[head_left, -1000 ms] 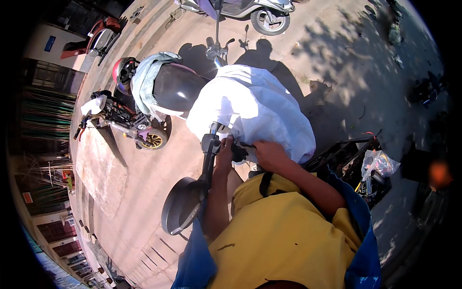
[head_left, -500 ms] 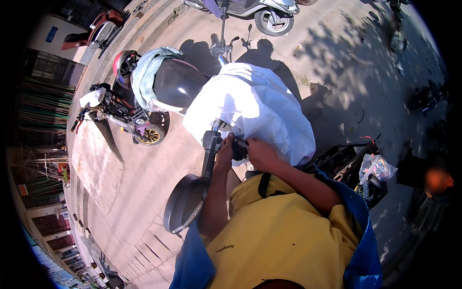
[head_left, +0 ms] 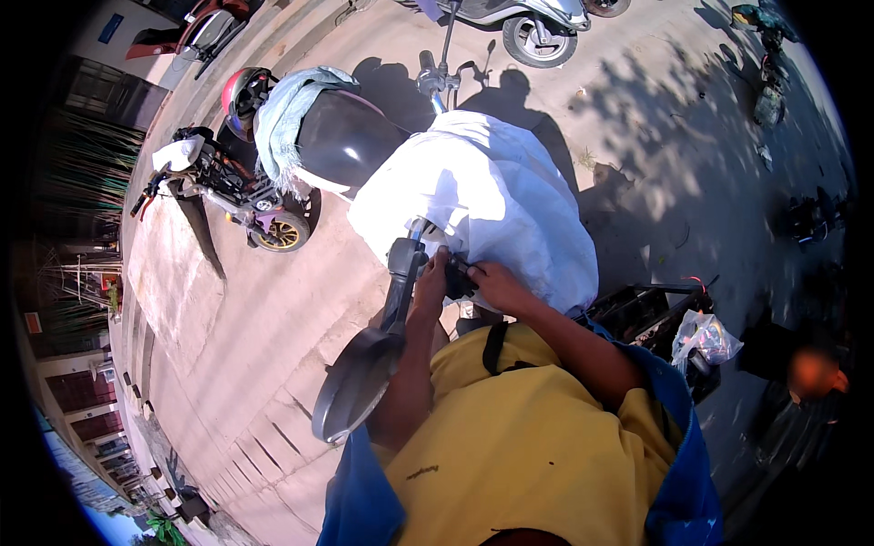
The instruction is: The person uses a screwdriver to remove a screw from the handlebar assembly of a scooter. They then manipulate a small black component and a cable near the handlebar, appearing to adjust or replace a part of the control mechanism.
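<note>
In front of me a large white sheet or sack [head_left: 510,187] lies bunched over the front of a two-wheeler, between its two handlebar ends. At the near end my left hand [head_left: 431,289] and my right hand [head_left: 501,288] meet around a small black part [head_left: 461,284]. Both hands are closed on it, left fingers on one side, right fingers pinching the other. What the part is, I cannot make out. Beside my left hand rises a metal bar with a black mirror stem [head_left: 399,289], its rounded mirror [head_left: 360,378] lying over my left forearm.
A dark glossy rounded surface [head_left: 344,138] with a grey-green cloth [head_left: 280,120] and a red helmet [head_left: 242,96] sits beyond. A small bike [head_left: 241,200] stands left, a silver scooter [head_left: 537,27] at the top. Right, a black metal frame [head_left: 651,309] bears a plastic bag [head_left: 706,338].
The view has shifted slightly. My hands stay at the same black part with small finger movements; my left fingertips now reach a little higher beside it.
</note>
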The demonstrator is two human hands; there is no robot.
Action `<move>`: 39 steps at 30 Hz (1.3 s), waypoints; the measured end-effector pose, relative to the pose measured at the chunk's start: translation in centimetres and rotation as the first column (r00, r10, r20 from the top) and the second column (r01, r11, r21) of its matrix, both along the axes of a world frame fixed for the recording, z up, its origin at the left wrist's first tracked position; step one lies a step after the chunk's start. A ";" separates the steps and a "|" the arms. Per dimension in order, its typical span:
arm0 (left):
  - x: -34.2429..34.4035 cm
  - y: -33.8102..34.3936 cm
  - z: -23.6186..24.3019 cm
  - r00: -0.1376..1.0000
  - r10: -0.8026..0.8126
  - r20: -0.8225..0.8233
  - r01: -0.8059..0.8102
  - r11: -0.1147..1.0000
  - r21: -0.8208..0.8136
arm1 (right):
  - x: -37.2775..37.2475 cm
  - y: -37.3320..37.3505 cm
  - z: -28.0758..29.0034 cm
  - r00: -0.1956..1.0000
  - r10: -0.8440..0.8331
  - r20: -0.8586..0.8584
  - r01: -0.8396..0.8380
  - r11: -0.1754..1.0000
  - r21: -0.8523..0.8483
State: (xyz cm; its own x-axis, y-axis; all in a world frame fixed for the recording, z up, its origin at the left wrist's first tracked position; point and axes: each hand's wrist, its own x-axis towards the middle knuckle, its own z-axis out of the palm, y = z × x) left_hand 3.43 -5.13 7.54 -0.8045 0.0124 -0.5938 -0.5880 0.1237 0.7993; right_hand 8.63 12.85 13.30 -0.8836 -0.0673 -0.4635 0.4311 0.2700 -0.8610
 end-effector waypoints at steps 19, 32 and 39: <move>2.1 1.6 3.9 0.939 -0.281 -0.196 0.256 0.956 -0.145 | -2.1 2.2 6.5 0.796 0.575 -0.191 -0.231 0.580 0.781; 2.3 3.3 6.4 0.977 -0.174 -0.123 0.157 0.978 -0.134 | -2.6 3.8 5.4 0.681 0.694 -0.235 -0.323 0.572 0.754; 2.5 3.5 3.4 0.981 -0.135 -0.137 0.116 0.984 -0.133 | -2.9 4.2 5.4 0.790 0.585 -0.180 -0.378 0.697 0.609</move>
